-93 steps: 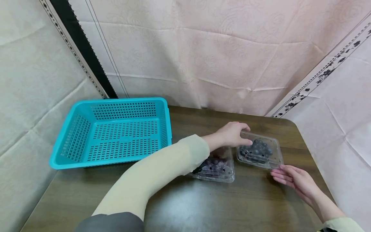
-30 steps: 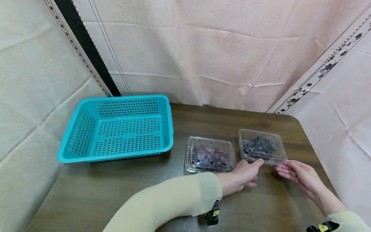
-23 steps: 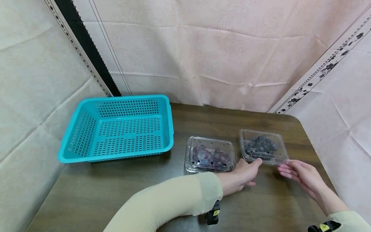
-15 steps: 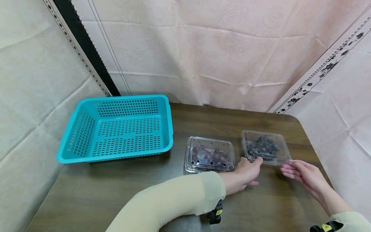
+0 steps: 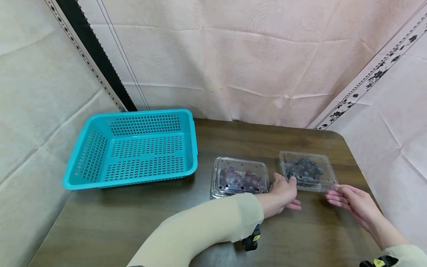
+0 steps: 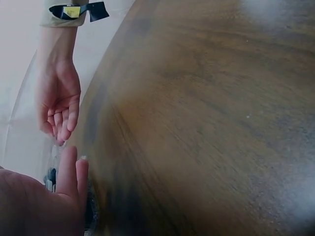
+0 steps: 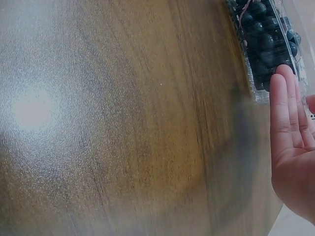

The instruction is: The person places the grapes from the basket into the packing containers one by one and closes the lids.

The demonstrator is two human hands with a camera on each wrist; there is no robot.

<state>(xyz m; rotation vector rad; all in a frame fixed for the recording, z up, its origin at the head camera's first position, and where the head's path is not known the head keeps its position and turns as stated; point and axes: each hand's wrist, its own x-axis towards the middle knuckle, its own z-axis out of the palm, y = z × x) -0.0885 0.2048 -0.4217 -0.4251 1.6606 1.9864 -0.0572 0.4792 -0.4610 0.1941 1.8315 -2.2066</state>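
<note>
Two clear plastic clamshell boxes lie on the wooden table, one beside the other. The left box (image 5: 240, 178) contains reddish-purple grapes; dark, nearly black grapes fill part of the right box (image 5: 307, 170). My left hand (image 5: 280, 196) is between the boxes at their near side, fingers straight, thumb tip right at the right box's near left corner. With thumb and fingertips, my right hand (image 5: 357, 204) pinches that box's near right corner. In the right wrist view its fingers (image 7: 280, 113) lie straight against the box of dark grapes (image 7: 263, 44).
A turquoise perforated basket (image 5: 193, 148) with nothing inside stands at the back left of the table (image 5: 133, 226). Pale patterned cloth (image 5: 233, 55) hangs behind and along both sides. The table's rounded far right corner is just beyond the right box.
My left hand has come from the far edge of the dark-grape box to its near side. That box has shifted slightly right and nearer, my right hand moving with it.
</note>
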